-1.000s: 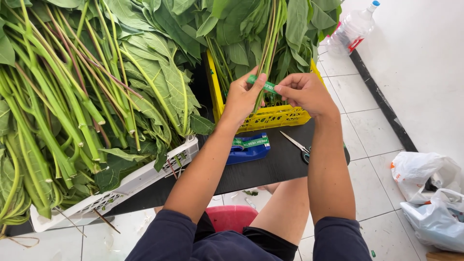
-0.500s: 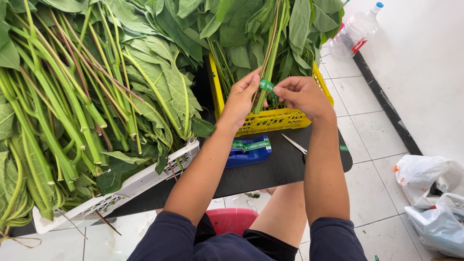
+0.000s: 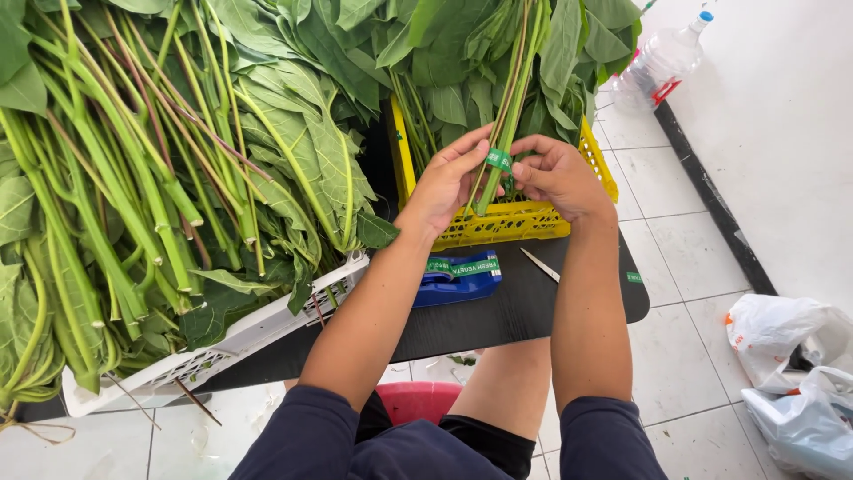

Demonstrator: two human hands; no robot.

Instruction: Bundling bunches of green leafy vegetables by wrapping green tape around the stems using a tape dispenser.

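Note:
A small bundle of leafy green stalks (image 3: 518, 84) stands over the yellow crate (image 3: 524, 220). My left hand (image 3: 444, 182) grips its stems from the left. My right hand (image 3: 558, 176) pinches them from the right, fingertips on a green tape band (image 3: 498, 160) wrapped round the stems. More leafy greens (image 3: 444, 53) fill the crate behind. A blue tape dispenser (image 3: 458, 276) with green tape lies on the black board (image 3: 498, 316) just below my hands.
A white crate (image 3: 222, 342) heaped with long-stemmed greens (image 3: 133, 178) sits at left. A thin blade (image 3: 539, 264) lies on the board. A plastic bottle (image 3: 662, 58) stands at the far right; white plastic bags (image 3: 791, 373) lie on the tiled floor. A red stool (image 3: 418, 400) is under me.
The view has shifted slightly; both hands have lifted a little with the bundle, and the green tape now sits snug around the stems between my fingers.

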